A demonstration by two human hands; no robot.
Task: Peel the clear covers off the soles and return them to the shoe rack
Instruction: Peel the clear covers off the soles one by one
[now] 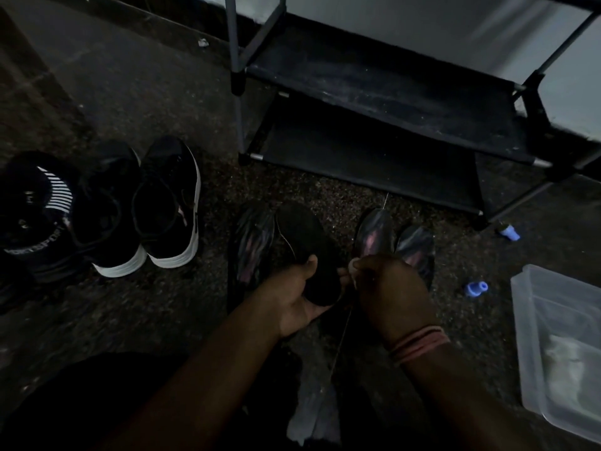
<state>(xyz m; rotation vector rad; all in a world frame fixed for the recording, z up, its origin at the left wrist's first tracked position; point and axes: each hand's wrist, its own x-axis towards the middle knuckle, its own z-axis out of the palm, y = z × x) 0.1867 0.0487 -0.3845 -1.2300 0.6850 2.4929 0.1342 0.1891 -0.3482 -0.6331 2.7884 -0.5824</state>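
Observation:
My left hand (294, 296) grips a black insole (305, 245) by its near end, thumb on top, and holds it above the floor. My right hand (387, 288) pinches something thin at the insole's right edge; a fine strand runs down from there. Shiny wrapped soles lie on the floor: one (248, 245) left of the insole, two (377, 234) (418, 249) behind my right hand. The black shoe rack (390, 92) stands beyond them, both shelves bare.
A pair of black sneakers with white soles (156, 209) stands at the left, next to another dark shoe (35, 216). A clear plastic tub (566, 343) sits at the right. Two small blue caps (476, 289) (509, 231) lie on the dark speckled floor.

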